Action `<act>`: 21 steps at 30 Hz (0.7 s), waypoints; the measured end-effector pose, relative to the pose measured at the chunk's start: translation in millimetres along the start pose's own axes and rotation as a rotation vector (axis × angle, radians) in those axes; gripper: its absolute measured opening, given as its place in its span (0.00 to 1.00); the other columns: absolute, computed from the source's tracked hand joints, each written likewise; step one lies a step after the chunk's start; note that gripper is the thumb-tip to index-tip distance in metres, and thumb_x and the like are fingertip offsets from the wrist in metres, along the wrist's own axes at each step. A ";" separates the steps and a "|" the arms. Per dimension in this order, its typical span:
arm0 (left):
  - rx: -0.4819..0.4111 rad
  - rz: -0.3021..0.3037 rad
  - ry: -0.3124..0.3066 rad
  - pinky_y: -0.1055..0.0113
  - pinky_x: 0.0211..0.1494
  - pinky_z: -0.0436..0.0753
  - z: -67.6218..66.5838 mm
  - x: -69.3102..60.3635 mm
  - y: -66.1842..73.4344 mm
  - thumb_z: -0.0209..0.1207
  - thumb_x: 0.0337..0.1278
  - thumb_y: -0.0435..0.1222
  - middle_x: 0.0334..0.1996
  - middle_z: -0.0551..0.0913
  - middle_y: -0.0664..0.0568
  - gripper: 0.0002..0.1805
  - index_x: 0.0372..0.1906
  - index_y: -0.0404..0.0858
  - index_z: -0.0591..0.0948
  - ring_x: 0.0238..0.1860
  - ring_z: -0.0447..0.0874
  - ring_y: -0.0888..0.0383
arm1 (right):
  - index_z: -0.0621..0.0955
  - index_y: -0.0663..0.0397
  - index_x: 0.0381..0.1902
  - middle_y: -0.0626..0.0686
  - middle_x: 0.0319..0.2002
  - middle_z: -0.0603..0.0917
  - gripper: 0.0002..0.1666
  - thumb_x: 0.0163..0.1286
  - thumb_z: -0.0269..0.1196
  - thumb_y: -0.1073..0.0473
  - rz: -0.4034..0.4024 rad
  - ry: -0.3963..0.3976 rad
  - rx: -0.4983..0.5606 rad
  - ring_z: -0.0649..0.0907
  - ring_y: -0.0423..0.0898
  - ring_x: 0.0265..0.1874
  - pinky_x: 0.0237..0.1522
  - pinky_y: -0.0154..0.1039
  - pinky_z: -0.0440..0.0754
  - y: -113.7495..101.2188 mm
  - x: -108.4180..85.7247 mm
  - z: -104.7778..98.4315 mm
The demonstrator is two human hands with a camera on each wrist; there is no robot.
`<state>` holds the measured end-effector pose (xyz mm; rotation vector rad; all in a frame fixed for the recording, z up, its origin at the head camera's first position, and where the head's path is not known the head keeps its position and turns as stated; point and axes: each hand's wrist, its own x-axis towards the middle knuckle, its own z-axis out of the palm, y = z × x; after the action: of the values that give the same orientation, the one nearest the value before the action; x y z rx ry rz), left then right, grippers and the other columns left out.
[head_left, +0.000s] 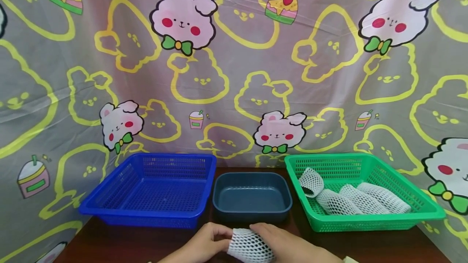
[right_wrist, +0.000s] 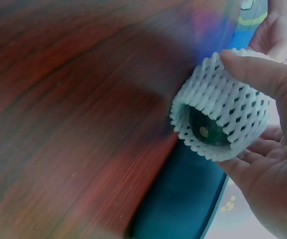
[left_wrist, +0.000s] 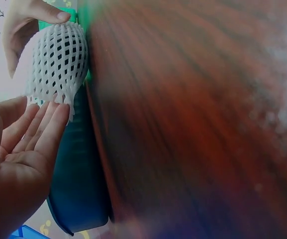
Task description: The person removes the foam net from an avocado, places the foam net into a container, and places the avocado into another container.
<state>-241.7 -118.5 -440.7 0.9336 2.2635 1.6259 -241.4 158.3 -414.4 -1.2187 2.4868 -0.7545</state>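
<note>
On the near side of a dark blue tray point(head_left: 252, 216), a left hand point(head_left: 207, 242) pinches one end of a white foam net sleeve point(head_left: 250, 246) around a dark green fruit point(right_wrist: 210, 131); thumb and fingers of the right hand point(head_left: 283, 242) clasp its sides.

A reddish-brown table point(head_left: 128, 243) bears a blue basket point(head_left: 161, 196), dark tray point(head_left: 252, 201) and green basket point(head_left: 376, 225).

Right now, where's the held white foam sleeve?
In head view, the sleeve is bottom centre, between left hand and right hand, in front of the blue-grey plastic tub.
</note>
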 end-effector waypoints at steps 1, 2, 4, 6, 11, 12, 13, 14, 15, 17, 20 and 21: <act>-0.015 0.000 -0.010 0.73 0.39 0.80 0.3 0.1 0.1 0.61 0.57 0.28 0.36 0.86 0.54 0.09 0.43 0.30 0.85 0.36 0.81 0.67 | 0.63 0.46 0.69 0.45 0.62 0.70 0.46 0.59 0.68 0.39 0.018 0.001 0.023 0.73 0.38 0.53 0.56 0.42 0.76 -0.1 -0.7 -0.8; -0.026 0.002 -0.020 0.73 0.39 0.80 0.7 0.1 0.2 0.61 0.58 0.28 0.36 0.86 0.53 0.09 0.43 0.29 0.85 0.36 0.82 0.67 | 0.63 0.47 0.69 0.45 0.62 0.71 0.46 0.59 0.69 0.40 0.035 0.002 0.039 0.73 0.38 0.53 0.56 0.42 0.76 -0.4 -1.5 -1.4; -0.039 0.022 -0.042 0.73 0.39 0.80 1.4 0.1 -0.9 0.62 0.58 0.28 0.36 0.87 0.52 0.09 0.43 0.28 0.84 0.36 0.82 0.66 | 0.64 0.49 0.68 0.45 0.61 0.72 0.44 0.59 0.69 0.42 0.060 0.009 0.053 0.73 0.38 0.52 0.55 0.42 0.76 0.5 -3.3 -2.1; -0.053 0.035 -0.055 0.73 0.39 0.81 2.1 0.1 -1.3 0.62 0.57 0.27 0.36 0.87 0.51 0.09 0.43 0.27 0.84 0.36 0.83 0.66 | 0.66 0.51 0.67 0.46 0.60 0.73 0.42 0.61 0.69 0.43 0.073 0.017 0.053 0.74 0.38 0.52 0.54 0.42 0.77 1.7 -5.4 -2.4; -0.075 0.049 -0.071 0.72 0.38 0.81 2.6 -0.6 -0.6 0.63 0.55 0.25 0.36 0.87 0.49 0.10 0.42 0.26 0.83 0.35 0.83 0.66 | 0.69 0.55 0.65 0.44 0.56 0.76 0.38 0.62 0.68 0.45 0.095 0.011 0.084 0.75 0.36 0.49 0.52 0.41 0.78 6.8 -9.3 -2.9; -0.079 0.048 -0.074 0.72 0.39 0.81 2.6 -0.8 -0.3 0.63 0.54 0.25 0.36 0.87 0.49 0.10 0.42 0.26 0.83 0.35 0.83 0.66 | 0.70 0.55 0.65 0.44 0.56 0.76 0.37 0.63 0.67 0.45 0.092 0.012 0.089 0.75 0.36 0.49 0.51 0.40 0.78 8.2 -10.1 -2.9; -0.081 0.046 -0.077 0.73 0.38 0.81 2.7 -0.8 0.0 0.63 0.53 0.25 0.36 0.87 0.50 0.10 0.42 0.26 0.83 0.35 0.83 0.66 | 0.70 0.55 0.64 0.43 0.55 0.76 0.37 0.63 0.67 0.45 0.088 0.013 0.095 0.76 0.35 0.49 0.51 0.40 0.78 9.8 -10.9 -3.1; -0.082 0.042 -0.081 0.73 0.38 0.81 2.8 -0.7 0.3 0.64 0.53 0.25 0.36 0.87 0.50 0.10 0.42 0.26 0.83 0.35 0.83 0.66 | 0.70 0.55 0.64 0.43 0.55 0.76 0.36 0.64 0.67 0.45 0.088 0.015 0.102 0.76 0.35 0.48 0.51 0.39 0.78 11.3 -11.8 -3.2; -0.083 0.036 -0.083 0.73 0.38 0.81 3.0 -0.7 0.7 0.64 0.52 0.24 0.35 0.86 0.51 0.10 0.41 0.26 0.83 0.34 0.83 0.67 | 0.71 0.55 0.63 0.42 0.55 0.77 0.35 0.64 0.66 0.45 0.082 0.017 0.106 0.76 0.34 0.48 0.50 0.39 0.78 13.3 -12.6 -3.3; -0.081 0.025 -0.087 0.74 0.37 0.80 3.5 -0.5 1.4 0.64 0.51 0.24 0.34 0.86 0.52 0.10 0.40 0.26 0.82 0.33 0.82 0.67 | 0.72 0.54 0.63 0.40 0.53 0.77 0.34 0.65 0.66 0.44 0.076 0.022 0.110 0.76 0.34 0.48 0.50 0.38 0.78 16.3 -14.0 -3.4; -0.071 0.006 -0.085 0.75 0.36 0.80 4.7 -0.6 2.5 0.64 0.50 0.24 0.32 0.85 0.54 0.09 0.38 0.26 0.82 0.32 0.81 0.68 | 0.73 0.52 0.61 0.38 0.52 0.78 0.32 0.65 0.65 0.44 0.066 0.022 0.133 0.77 0.33 0.47 0.49 0.37 0.77 20.4 -15.4 -3.0; -0.065 0.005 -0.083 0.75 0.36 0.80 5.2 -0.6 2.8 0.64 0.49 0.23 0.31 0.85 0.54 0.08 0.38 0.26 0.82 0.31 0.81 0.68 | 0.73 0.52 0.61 0.38 0.52 0.78 0.31 0.66 0.65 0.43 0.059 0.021 0.134 0.77 0.33 0.47 0.49 0.36 0.77 21.5 -15.6 -2.7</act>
<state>-237.6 -114.2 -440.2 0.9727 2.1427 1.6213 -247.1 182.5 -424.0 -1.0915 2.4335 -0.9061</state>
